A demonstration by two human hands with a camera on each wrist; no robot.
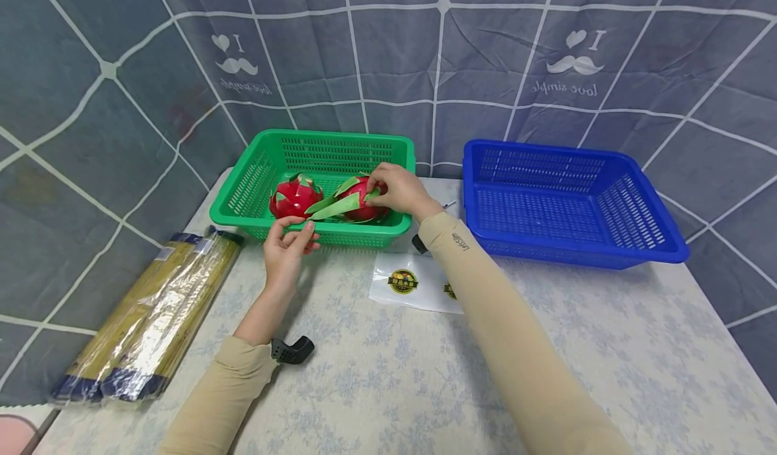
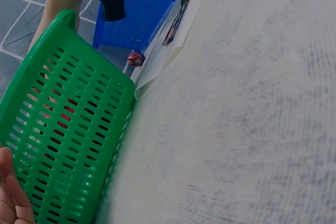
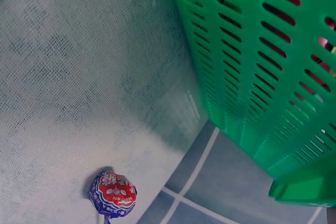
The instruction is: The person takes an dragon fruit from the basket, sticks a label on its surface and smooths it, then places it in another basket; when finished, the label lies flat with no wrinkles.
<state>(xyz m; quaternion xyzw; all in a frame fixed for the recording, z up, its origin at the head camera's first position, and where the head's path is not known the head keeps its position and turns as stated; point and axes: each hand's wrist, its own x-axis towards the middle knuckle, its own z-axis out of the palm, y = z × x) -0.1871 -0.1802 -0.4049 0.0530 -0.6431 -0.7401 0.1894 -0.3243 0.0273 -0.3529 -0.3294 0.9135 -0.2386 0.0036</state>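
Two red dragon fruits with green leaves lie in a green basket (image 1: pixel 267 229). My right hand (image 1: pixel 397 189) reaches over its front right part and grips the right dragon fruit (image 1: pixel 364 209) at a leafy end. Long green leaves (image 1: pixel 336 207) stick out from that fruit toward the left. At the front rim, my left hand (image 1: pixel 285 243) pinches the tip of the longest leaf between thumb and forefinger. The left dragon fruit (image 1: pixel 295 197) sits just behind these fingers. The left wrist view catches only some left fingers (image 2: pixel 11 192) outside the basket wall; the right wrist view shows none of my right hand.
A blue basket (image 1: pixel 577 249) stands at the right. A clear sheet with round fruit labels (image 1: pixel 403 282) lies in front, and a wrapped lollipop (image 3: pixel 113 195) sits beside the green basket. Plastic-wrapped yellowish bundles (image 1: pixel 152 320) lie at the left.
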